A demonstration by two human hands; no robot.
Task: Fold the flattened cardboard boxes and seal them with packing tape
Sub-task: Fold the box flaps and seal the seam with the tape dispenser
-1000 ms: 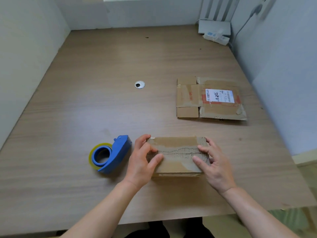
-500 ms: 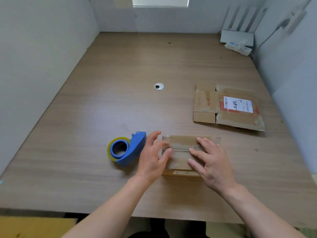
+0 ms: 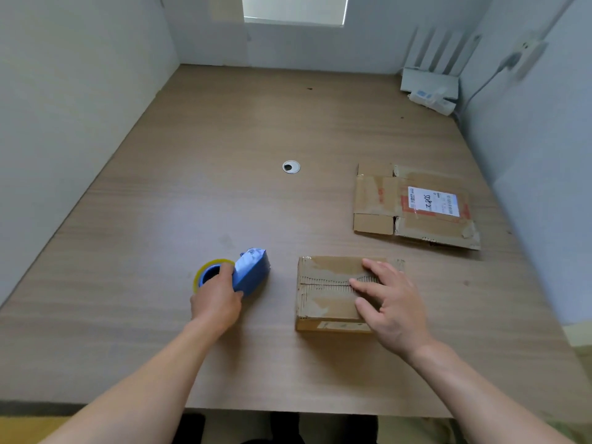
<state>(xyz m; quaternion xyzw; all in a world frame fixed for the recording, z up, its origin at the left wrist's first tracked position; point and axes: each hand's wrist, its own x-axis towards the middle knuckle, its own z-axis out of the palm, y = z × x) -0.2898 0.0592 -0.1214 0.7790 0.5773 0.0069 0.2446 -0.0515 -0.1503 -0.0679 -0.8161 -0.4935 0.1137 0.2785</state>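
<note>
The folded box (image 3: 323,302) sits on the bench (image 3: 288,116) near the front edge, right of centre. Its long axis runs left to right across the person's view. The seam (image 3: 323,281) where the two top flaps meet follows that same axis along the middle of the top face. The right hand (image 3: 392,307) lies flat on the right part of the top. Its fingers are straight and spread across the seam, pressing the flaps down and gripping nothing. The left part of the seam is bare.

The tape dispenser (image 3: 253,275) is to the left of the box, near it but apart. Its yellow roll (image 3: 205,270) is at the far-left end, and its blue nose points toward the box and slightly away from the person. The left hand (image 3: 216,301) is curled over the dispenser from the near side, fingers wrapped round the roll end. Whether the dispenser is off the bench I cannot tell.

The left hand is the one with the tape, and the box lies to its right. The coming move is probably a short carry rightward to the box's left end, then a pull along the seam toward the right hand, which would have to slide clear. A flat box (image 3: 416,216) lies farther back on the right, well apart.
</note>
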